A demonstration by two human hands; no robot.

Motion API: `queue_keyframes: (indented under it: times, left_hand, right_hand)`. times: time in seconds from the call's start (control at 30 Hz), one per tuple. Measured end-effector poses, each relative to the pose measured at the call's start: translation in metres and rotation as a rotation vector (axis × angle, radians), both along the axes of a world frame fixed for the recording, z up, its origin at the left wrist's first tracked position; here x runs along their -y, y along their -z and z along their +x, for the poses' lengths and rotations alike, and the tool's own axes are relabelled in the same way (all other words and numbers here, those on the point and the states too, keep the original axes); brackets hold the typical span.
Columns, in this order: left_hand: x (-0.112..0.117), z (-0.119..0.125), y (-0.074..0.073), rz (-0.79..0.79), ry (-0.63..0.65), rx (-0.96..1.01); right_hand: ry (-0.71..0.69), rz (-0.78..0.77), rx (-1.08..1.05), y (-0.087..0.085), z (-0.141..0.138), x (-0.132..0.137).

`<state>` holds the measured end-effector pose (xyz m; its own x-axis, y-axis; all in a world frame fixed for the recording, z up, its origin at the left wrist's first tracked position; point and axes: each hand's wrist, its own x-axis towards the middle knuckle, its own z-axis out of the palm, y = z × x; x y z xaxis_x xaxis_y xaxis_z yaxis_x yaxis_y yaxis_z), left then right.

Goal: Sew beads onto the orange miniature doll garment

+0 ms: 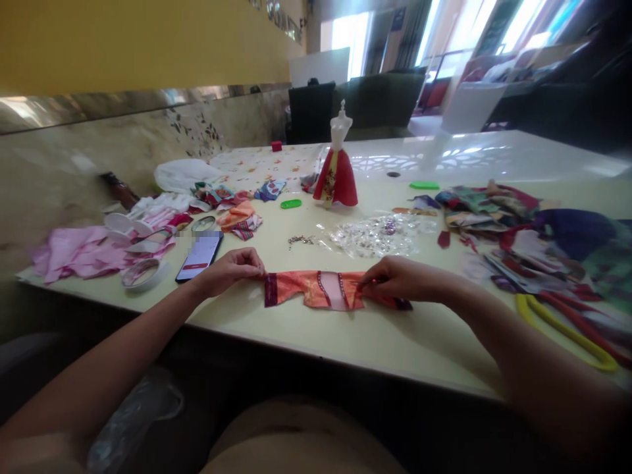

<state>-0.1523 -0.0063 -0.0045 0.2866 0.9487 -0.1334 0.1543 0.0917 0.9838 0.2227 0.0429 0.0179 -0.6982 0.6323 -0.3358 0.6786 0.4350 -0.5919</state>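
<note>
A small orange doll's jacket (312, 289) lies spread near the front edge of the table. It has dark purple cuffs and a pale pink middle panel edged with dotted dark trim. My left hand (236, 268) pinches the upper corner of its left cuff. Over the right part of the jacket, my right hand (395, 276) grips the cloth with thumb and fingers, hiding some of the right sleeve. Behind stands a white doll dress form (340, 128) wearing a red skirt (342, 181) with a yellow front panel.
A phone (200, 257), tape rolls (144, 273) and pink cloth (81, 253) lie at left. Clear plastic packets (380, 234) and loose beads (302, 241) sit beyond the jacket. Fabric scraps (494, 207) and a yellow strip (557, 336) cover the right side.
</note>
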Motion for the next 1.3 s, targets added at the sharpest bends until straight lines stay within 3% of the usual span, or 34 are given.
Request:
queue_keyframes:
  times: [0.2,0.4,0.53,0.67,0.9,1.0,1.17,1.3]
  left_hand:
    - [0.011,-0.004,-0.001,-0.007,-0.02,0.033]
    - [0.016,0.005,0.002,0.013,-0.011,0.021]
    - [0.018,0.007,0.003,0.008,-0.015,0.017]
    - [0.018,0.003,0.005,-0.012,-0.06,0.046]
    - [0.016,-0.028,0.007,0.022,-0.293,0.079]
    - [0.021,-0.029,0.001,0.082,-0.34,0.055]
    - [0.04,0.016,-0.011,0.181,-0.183,-0.012]
    - [0.05,0.052,-0.014,0.313,0.153,-0.34]
  right_hand:
    - [-0.007,0.044,-0.009,-0.001,0.001,0.001]
    - [0.017,0.418,-0.149,-0.007,-0.02,0.022]
    - [-0.153,0.563,-0.043,-0.003,-0.048,0.042]
    - [-0.221,0.57,0.112,0.003,-0.064,0.053]
    - [-0.199,0.586,0.166,0.008,-0.066,0.06]
    - [-0.184,0.58,0.156,0.007,-0.068,0.059]
    - [-0.151,0.611,0.109,0.006,-0.069,0.059]
    - [-0.099,0.67,0.117,0.005,-0.065,0.064]
